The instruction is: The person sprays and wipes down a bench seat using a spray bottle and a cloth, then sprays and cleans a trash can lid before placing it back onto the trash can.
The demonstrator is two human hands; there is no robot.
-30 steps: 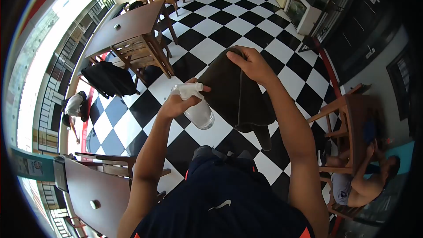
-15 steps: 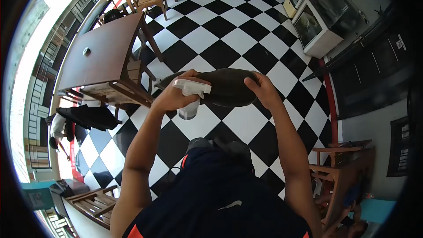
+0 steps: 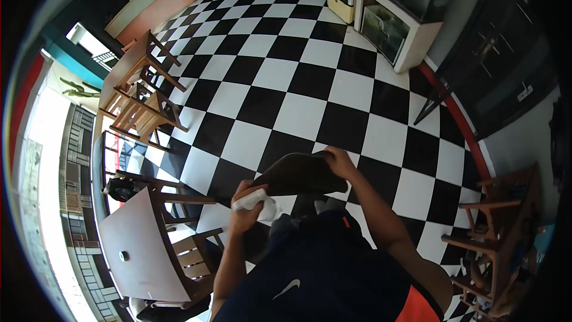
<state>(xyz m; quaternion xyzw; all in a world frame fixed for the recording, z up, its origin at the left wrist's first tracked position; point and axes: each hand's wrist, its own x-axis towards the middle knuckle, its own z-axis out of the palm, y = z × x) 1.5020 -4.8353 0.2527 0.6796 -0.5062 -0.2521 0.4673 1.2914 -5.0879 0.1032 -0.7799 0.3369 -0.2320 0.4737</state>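
A dark, smooth, curved piece point(image 3: 305, 176) is held out in front of my body; its exact kind is not clear. My right hand point(image 3: 341, 163) grips its far right end, fingers closed round the edge. At the left end, my left hand point(image 3: 243, 209) is closed on a white spray bottle point(image 3: 269, 207) and also appears to hold the edge of the dark piece. Part of the bottle is hidden by my fingers and blurred.
Black and white checkered floor point(image 3: 301, 110) stretches ahead. On the left stand a table with a small round object point(image 3: 124, 256), wooden chairs point(image 3: 146, 120) and a far counter point(image 3: 156, 3). A glass tank on a white stand point(image 3: 384, 30) and wooden furniture point(image 3: 491, 238) line the right.
My view has swung to the left, bringing the far counter in. Both hands are lower in view and nearer my body, and the dark piece is tilted, its right end higher.
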